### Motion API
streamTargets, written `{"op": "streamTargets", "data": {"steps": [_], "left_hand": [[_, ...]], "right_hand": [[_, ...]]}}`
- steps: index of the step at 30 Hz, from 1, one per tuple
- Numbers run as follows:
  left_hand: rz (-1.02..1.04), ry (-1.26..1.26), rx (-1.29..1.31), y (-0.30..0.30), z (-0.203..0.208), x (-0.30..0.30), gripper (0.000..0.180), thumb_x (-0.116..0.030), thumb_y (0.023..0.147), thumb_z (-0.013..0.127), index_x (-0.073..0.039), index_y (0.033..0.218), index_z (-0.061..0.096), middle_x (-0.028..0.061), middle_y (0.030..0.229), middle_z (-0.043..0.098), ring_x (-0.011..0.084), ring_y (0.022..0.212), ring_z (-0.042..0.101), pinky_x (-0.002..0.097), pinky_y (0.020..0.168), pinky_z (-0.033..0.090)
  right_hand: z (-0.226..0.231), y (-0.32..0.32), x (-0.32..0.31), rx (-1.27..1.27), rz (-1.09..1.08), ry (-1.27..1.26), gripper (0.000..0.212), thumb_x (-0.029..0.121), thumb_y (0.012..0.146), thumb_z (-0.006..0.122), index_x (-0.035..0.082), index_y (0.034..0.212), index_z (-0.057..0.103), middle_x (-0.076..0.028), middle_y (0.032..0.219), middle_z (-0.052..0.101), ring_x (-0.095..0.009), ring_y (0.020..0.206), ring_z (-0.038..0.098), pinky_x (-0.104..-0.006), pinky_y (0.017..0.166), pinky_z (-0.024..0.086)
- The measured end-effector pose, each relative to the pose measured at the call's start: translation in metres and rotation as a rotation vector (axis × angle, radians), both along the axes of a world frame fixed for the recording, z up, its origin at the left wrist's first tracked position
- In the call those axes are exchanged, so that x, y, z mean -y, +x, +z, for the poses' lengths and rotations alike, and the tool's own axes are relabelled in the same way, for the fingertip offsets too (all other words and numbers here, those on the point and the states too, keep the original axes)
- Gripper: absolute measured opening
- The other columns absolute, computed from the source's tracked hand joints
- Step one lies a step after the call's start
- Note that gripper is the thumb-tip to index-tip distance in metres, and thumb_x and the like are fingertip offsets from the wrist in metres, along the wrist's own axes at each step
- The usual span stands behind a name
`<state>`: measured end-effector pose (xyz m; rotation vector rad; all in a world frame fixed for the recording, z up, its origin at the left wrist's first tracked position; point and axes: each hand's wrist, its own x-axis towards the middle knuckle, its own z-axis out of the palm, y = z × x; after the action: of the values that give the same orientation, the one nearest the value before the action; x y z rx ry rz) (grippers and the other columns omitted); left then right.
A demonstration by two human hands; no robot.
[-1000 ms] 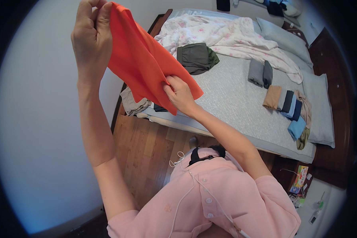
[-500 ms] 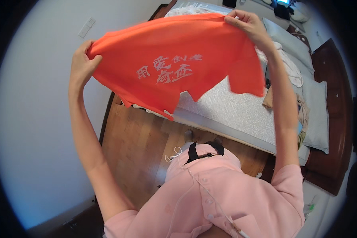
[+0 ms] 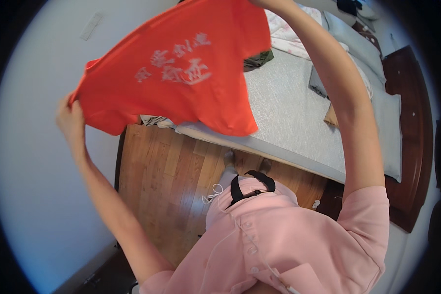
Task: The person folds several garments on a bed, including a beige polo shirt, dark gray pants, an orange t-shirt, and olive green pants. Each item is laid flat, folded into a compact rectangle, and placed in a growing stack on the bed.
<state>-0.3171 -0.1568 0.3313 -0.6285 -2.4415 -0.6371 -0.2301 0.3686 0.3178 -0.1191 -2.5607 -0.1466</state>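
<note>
An orange-red T-shirt (image 3: 132, 93) with pale printed lettering hangs spread in the air between my two hands, its upper edge slanting up to the right. My left hand (image 3: 71, 117) is closed on its lower left corner, in front of the wall and slightly blurred. At the top edge of the picture my right hand (image 3: 273, 4) grips the upper right corner of the cloth. The fingers of that hand are partly cut off by the frame. The shirt's lower hem hangs over the bed's near edge.
Beyond the shirt stands a bed (image 3: 299, 117) with a pale patterned cover. On it lie a dark green cloth (image 3: 259, 61), a grey folded item (image 3: 317, 82), a tan cloth (image 3: 331, 116) and pillows (image 3: 391, 132). A wooden headboard (image 3: 411, 98) rises at right, a white wall (image 3: 39, 147) at left.
My left hand has moved left and down, my right hand up and to the left. The T-shirt has swung left and now tilts more steeply, uncovering more of the bed.
</note>
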Motion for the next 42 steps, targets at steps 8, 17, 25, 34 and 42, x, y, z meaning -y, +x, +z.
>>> {"op": "streamTargets", "data": {"steps": [8,17,25,34,42], "left_hand": [[-0.3,0.298,-0.426,0.14,-0.004,-0.061,0.016,-0.005,0.092,0.069,0.001,0.107,0.07,0.0101,0.096,0.069,0.0247,0.087,0.065,0.0367,0.083,0.054],[-1.149,-0.025,0.255,0.284,-0.125,-0.235,0.033,-0.005,0.076,0.065,-0.003,0.11,0.067,0.0011,0.064,0.043,0.0178,0.054,0.051,0.0333,0.049,0.04],[-1.161,-0.257,0.694,0.399,-0.355,-0.339,0.033,-0.001,0.081,0.063,-0.001,0.113,0.06,0.011,0.082,0.064,0.0282,0.073,0.068,0.0381,0.057,0.053],[-1.156,-0.426,0.875,0.524,-0.512,-0.391,0.042,-0.001,0.083,0.061,-0.001,0.125,0.055,0.0118,0.088,0.064,0.0271,0.071,0.07,0.0389,0.053,0.055],[-1.185,-0.471,0.908,0.604,-0.522,-0.418,0.057,-0.002,0.082,0.063,0.003,0.137,0.049,0.0151,0.099,0.062,0.0295,0.083,0.07,0.0382,0.063,0.06]], "right_hand": [[0.002,0.045,-0.067,-0.115,-0.022,-0.707,0.021,0.006,0.091,0.055,0.005,0.092,0.075,-0.01,0.057,0.062,-0.017,0.047,0.061,-0.033,0.045,0.049],[-0.134,0.199,-0.178,0.007,-0.076,-1.629,0.036,0.009,0.098,0.062,0.007,0.133,0.067,-0.007,0.11,0.072,-0.016,0.097,0.069,-0.0292,0.083,0.057],[-0.357,0.304,-0.247,-0.015,-0.189,-2.003,0.042,0.003,0.093,0.059,0.0,0.135,0.062,-0.009,0.138,0.06,-0.019,0.122,0.058,-0.0364,0.106,0.047],[-0.527,0.404,-0.277,0.03,-0.322,-0.663,0.054,-0.004,0.082,0.05,-0.001,0.136,0.055,-0.017,0.138,0.056,-0.03,0.12,0.059,-0.0412,0.099,0.048],[-0.492,0.441,-0.248,0.384,-0.579,-0.38,0.069,-0.004,0.082,0.049,0.005,0.151,0.04,-0.021,0.159,0.032,-0.041,0.135,0.045,-0.0426,0.113,0.04]]}}
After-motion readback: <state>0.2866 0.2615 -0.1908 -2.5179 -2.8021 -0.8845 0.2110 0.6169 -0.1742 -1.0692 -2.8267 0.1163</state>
